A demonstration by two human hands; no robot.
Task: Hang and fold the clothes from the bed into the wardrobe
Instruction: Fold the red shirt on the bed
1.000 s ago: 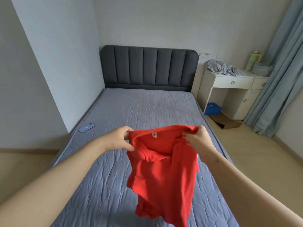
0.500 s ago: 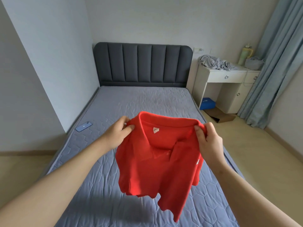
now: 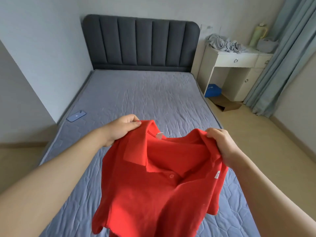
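A red polo shirt point(image 3: 153, 190) hangs in the air above the foot of the bed point(image 3: 140, 96), collar and buttons facing me. My left hand point(image 3: 122, 129) grips its left shoulder near the collar. My right hand point(image 3: 220, 142) grips the right shoulder. The shirt's body droops down toward the grey quilted mattress cover. No wardrobe is in view.
A blue phone point(image 3: 76, 115) lies at the mattress's left edge by the wall. Right of the dark headboard point(image 3: 140, 43) stands a white desk point(image 3: 237, 60) with crumpled grey cloth point(image 3: 224, 43) on top. A cardboard piece point(image 3: 227, 104) lies on the floor; curtains point(image 3: 280, 53) hang at the right.
My hands have spread the shirt wider and lowered it toward me, so the collar and front now open out. The camera has tilted down a little.
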